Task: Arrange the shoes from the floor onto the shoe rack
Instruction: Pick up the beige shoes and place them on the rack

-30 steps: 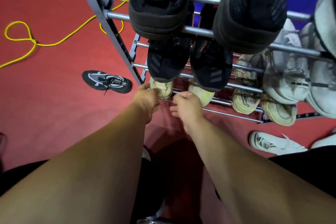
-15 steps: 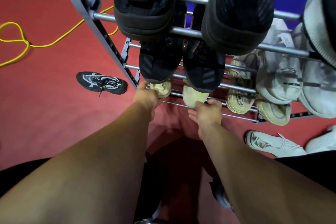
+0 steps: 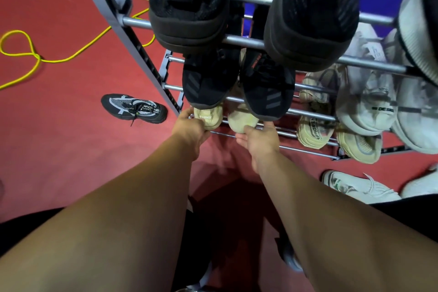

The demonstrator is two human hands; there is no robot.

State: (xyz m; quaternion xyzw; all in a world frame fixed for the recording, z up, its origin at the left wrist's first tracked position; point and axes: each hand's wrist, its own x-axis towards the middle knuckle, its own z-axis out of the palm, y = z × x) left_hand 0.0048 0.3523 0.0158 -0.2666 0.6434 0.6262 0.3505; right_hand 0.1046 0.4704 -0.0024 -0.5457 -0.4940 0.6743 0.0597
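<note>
The left cream shoe (image 3: 209, 116) and the right cream shoe (image 3: 242, 119) are seen on the lowest tier of the shoe rack (image 3: 308, 149), toes pointed inward, heels just over the front rail. The heel of the left cream shoe is gripped by the left hand (image 3: 189, 128), the fingers being curled round its back edge. The right hand (image 3: 259, 140) is laid against the heel of the right cream shoe with the thumb touching it. Its fingers are stretched toward the shoe's right side and partly hidden, so a closed grip cannot be told.

Little room is left above. A pair of black striped shoes (image 3: 266, 87) on the tier overhead overhangs both cream shoes, and two larger black shoes (image 3: 189, 12) jut out from the top rails. The left cream shoe is set close beside the rack's slanted grey side frame (image 3: 132, 38). To the right on the lowest tier a beige pair (image 3: 312, 130) is placed, a gap of bare rail being left between it and the right cream shoe. White shoes (image 3: 365, 106) fill the tier above that pair.

On the red floor (image 3: 71, 149) a black-and-white shoe (image 3: 134, 108) lies just left of the side frame. A white shoe (image 3: 355, 187) lies in front of the rack's right end. A yellow cable (image 3: 23, 54) is looped well to the left.
</note>
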